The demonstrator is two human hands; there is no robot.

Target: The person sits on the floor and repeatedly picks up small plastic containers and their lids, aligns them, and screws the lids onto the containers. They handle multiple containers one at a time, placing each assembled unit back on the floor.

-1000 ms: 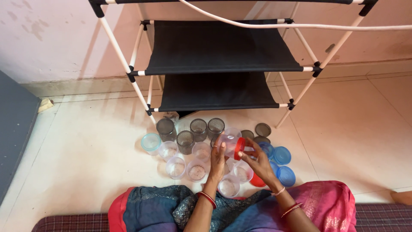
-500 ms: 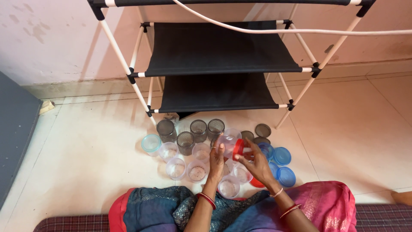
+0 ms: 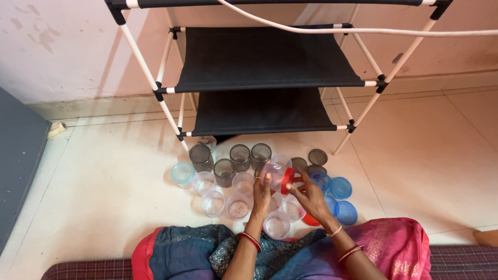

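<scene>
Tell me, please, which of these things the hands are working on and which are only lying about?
In hand:
- clear jar, held by the left hand
- red lid on the jar's mouth, gripped by the right hand

Lying about:
- open clear jars
- grey jars
- blue lids
- black shelf rack

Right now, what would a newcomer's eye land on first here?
Mid-frame, the left hand holds a clear jar on its side while the right hand grips its red lid. Around them on the pale floor sit open clear and grey jars, with blue lids to the right. Behind stands a black fabric shelf rack.
</scene>
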